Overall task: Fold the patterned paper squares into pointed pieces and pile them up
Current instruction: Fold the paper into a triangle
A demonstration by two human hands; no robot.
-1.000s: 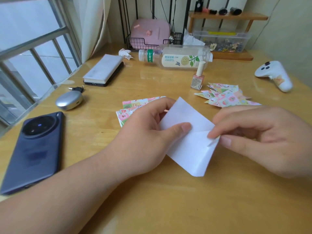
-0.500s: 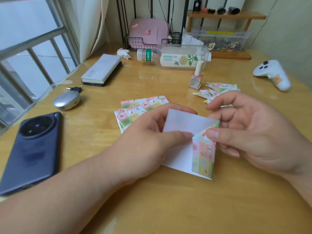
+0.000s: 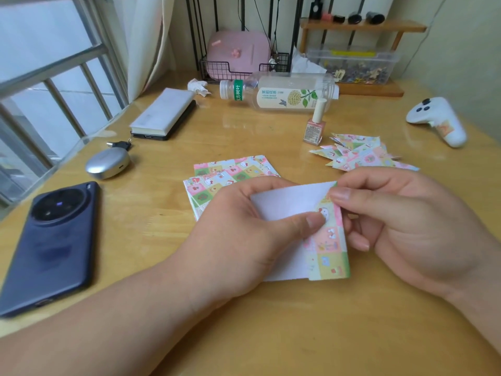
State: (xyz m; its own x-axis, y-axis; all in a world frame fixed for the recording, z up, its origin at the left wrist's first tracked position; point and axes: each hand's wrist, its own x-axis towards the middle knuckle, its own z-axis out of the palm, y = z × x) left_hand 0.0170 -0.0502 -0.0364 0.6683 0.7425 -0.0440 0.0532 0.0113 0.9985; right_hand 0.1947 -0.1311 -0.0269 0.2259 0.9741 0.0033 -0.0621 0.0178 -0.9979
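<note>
Paper square (image 3: 287,203): low over the counter (image 3: 271,327), between both hands; white side up, right strip turned over to show pattern. Touching the wood or lifted: cannot tell. Left part hidden under palm and thumb.

Left hand (image 3: 238,234): pinching the paper, thumb pressed on the inner edge of the patterned flap, fingers curled over the top edge; fingertips mostly out of sight.

Right hand (image 3: 406,226): pinching the flap's top corner between thumb and forefinger; other fingers curled behind the flap, partly hidden.

Stack (image 3: 230,172) of unfolded patterned squares: flat on the counter just behind the left hand, near corner covered by the knuckles; count not readable.

Pile (image 3: 357,156) of pointed folded pieces: behind the right hand, near edge hidden by it; number unclear.

Nail polish (image 3: 314,128): upright, just beside the pile; label too small to read.

Phone (image 3: 48,245): camera side up, far left.

Both forearms cut off by the frame.
</note>
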